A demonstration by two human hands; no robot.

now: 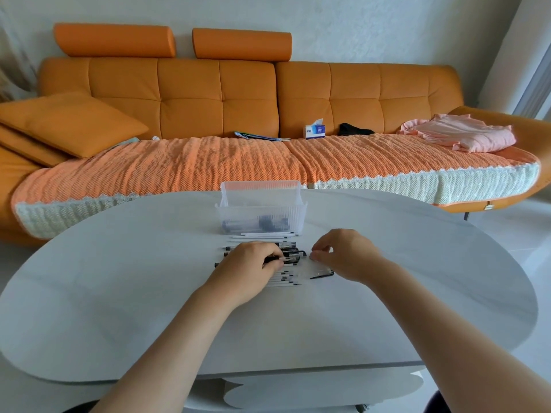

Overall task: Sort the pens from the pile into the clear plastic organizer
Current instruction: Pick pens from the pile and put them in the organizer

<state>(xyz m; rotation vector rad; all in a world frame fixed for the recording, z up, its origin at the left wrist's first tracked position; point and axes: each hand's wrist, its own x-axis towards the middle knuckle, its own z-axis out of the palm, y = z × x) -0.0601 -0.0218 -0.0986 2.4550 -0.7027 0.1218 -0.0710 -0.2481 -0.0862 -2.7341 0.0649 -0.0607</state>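
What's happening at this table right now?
A person is sorting pens on a white table. The left hand grips a black pen in the pile. The right hand, fingers curled, sits at the pile's right end, hold unclear. The clear organizer behind holds some dark pens. A stray pen lies apart.

Body in view: two arms.

Left forearm (179,332) and right forearm (432,317): bare along the whole visible length, broad at the frame edge, tapering to the wrist.

Left hand (247,272) and right hand (348,254): bare, with knuckles showing as low ridges on the backs. Fingers bare. Nail detail is too blurred to tell.

Left dark patch (77,409) and right dark patch (433,405) sit beside the arms at the lower edge. Whether they are clothing cannot be told.
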